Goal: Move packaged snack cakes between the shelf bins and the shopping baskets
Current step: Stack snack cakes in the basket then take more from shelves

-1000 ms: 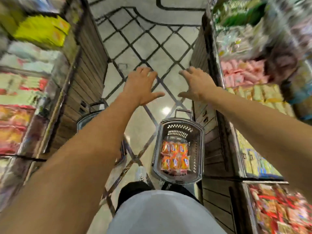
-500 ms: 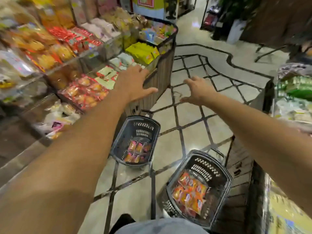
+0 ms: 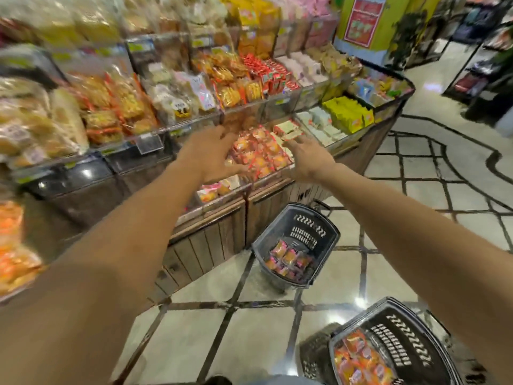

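Note:
Both my arms reach out toward a shelf bin of red-and-orange packaged snack cakes point(image 3: 261, 154). My left hand point(image 3: 212, 155) hovers with spread fingers at the bin's left edge, holding nothing. My right hand point(image 3: 306, 155) is open at the bin's right edge, also empty. A dark shopping basket point(image 3: 327, 234) stands on the floor below the shelf with several pink-and-orange cakes point(image 3: 288, 259) in it. A second dark basket point(image 3: 410, 348) sits at the bottom right, holding several orange-wrapped cakes point(image 3: 361, 362).
The wooden display shelf point(image 3: 211, 240) runs from the left to the middle, its tiers full of bagged snacks. Yellow boxes point(image 3: 348, 115) lie in a bin further right. The tiled floor point(image 3: 416, 176) stretches to the right. Dark racks point(image 3: 477, 51) stand at the far right.
My view has swung left from the aisle floor to the display shelf. Both hands, still empty, have moved forward over the bin of red-and-orange cakes. The baskets now lie lower right.

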